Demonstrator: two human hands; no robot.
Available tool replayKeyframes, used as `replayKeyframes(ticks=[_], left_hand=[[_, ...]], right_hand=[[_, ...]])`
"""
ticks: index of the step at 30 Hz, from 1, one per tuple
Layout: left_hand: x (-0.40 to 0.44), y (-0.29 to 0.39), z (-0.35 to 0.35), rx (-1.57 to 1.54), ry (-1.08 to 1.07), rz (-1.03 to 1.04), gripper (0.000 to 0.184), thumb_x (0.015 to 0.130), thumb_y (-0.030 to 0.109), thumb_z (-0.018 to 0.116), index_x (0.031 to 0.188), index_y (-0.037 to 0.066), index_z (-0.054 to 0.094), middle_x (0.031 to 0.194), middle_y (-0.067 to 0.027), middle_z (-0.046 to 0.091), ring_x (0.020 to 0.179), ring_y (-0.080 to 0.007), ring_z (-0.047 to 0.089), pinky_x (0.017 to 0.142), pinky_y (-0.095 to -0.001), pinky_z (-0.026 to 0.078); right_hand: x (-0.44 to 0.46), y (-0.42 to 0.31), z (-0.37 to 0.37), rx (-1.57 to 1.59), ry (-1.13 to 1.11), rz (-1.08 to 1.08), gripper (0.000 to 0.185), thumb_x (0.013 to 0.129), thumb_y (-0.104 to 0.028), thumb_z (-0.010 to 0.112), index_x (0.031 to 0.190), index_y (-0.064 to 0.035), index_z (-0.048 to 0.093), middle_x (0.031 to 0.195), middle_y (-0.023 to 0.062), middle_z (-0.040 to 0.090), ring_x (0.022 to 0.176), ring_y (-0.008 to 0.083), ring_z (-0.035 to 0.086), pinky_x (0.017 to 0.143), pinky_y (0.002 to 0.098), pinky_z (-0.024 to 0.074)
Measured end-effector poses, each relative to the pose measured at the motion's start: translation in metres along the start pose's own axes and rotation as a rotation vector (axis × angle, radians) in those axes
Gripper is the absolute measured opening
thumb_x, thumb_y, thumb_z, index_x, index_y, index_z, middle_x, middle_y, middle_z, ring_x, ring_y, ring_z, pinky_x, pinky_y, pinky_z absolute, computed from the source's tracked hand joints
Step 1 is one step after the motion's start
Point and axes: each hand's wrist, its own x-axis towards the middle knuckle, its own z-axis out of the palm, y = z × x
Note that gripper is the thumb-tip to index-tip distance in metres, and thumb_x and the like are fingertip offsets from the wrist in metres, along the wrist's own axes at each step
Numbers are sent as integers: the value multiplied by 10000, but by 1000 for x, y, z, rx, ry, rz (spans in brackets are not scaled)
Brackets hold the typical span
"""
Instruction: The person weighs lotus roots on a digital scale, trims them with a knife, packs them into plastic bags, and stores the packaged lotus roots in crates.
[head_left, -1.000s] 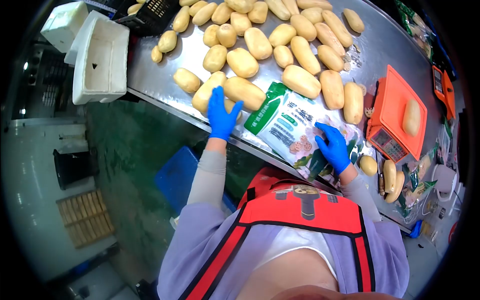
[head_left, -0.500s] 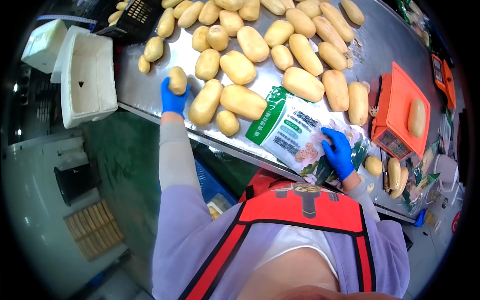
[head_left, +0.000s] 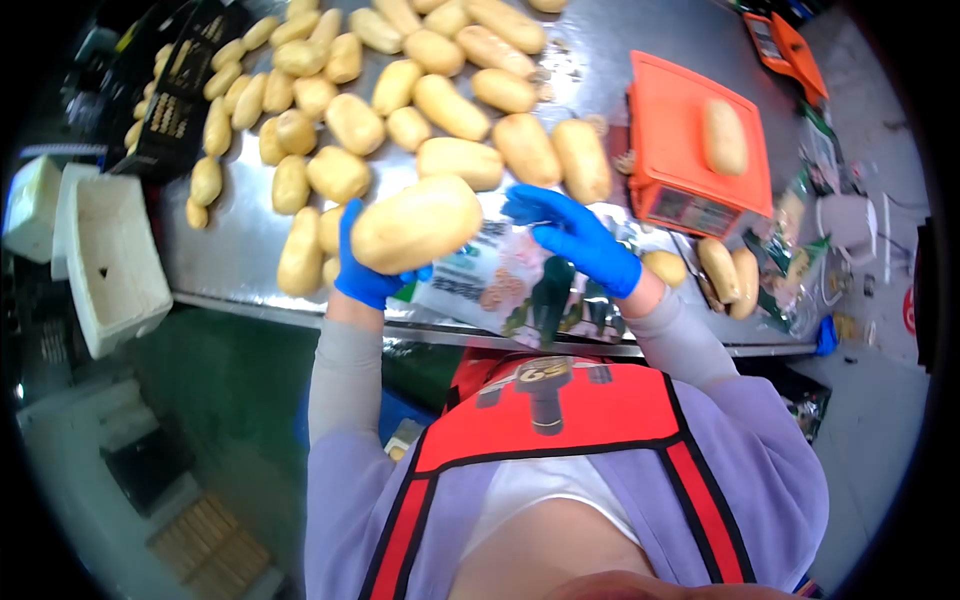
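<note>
My left hand point(head_left: 366, 278), in a blue glove, grips a large pale lotus root point(head_left: 418, 225) from beneath and its left side. It is raised above the metal table, close to the camera. My right hand point(head_left: 582, 238), gloved in blue too, has its fingers stretched out toward the left, apart from that root. Below both hands lies a printed plastic bag point(head_left: 480, 290) with lotus slices and flowers pictured on it. The raised root and my hands cover part of the bag. Just beyond my right fingers are two more lotus roots, one of them upright point(head_left: 581, 160).
Many lotus roots point(head_left: 353, 123) spread over the metal table point(head_left: 235, 255). An orange scale point(head_left: 655, 130) bears one root. A black crate point(head_left: 185, 90) and white foam box point(head_left: 120, 265) stand left. Near the right front edge lie smaller roots point(head_left: 717, 270) and more bags point(head_left: 790, 240).
My left hand has moved right and toward me, with a lotus root now raised over the bag. My right hand has lifted off the bag's right side and stretched its fingers. The view has shifted.
</note>
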Motion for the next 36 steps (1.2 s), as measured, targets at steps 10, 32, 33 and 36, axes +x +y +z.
replayKeyframes(ticks=[10,32,33,36], left_hand=[[75,-108,59,517,268,-120,515,931,446,380,1158,-4,486,1113,-163,562,973,-256,585,859,-369,467],[128,-229,10,861,328,161,720,776,353,681,1300,1,334,1204,-123,465,1087,-226,482,902,-310,410],[133,-230,5,859,320,155,720,776,353,681,1300,1,334,1204,-123,465,1087,-226,482,902,-310,410],[152,-225,10,1238,271,243,728,658,381,760,1176,-26,452,1116,-173,551,998,-241,550,846,-330,446]], right_hand=[[-102,-25,-82,106,317,-116,295,864,-148,537,1115,6,550,1109,115,578,1071,200,525,936,333,401],[-112,70,-92,-1316,470,-70,849,622,-251,738,1357,-111,337,1369,188,329,1216,395,356,987,461,331],[-112,71,-101,-1226,459,-145,823,632,-235,731,1350,-109,349,1357,186,351,1206,374,379,990,447,333],[-124,79,-123,-1013,506,-232,783,678,-235,723,1352,-103,346,1373,165,343,1244,334,358,1019,419,316]])
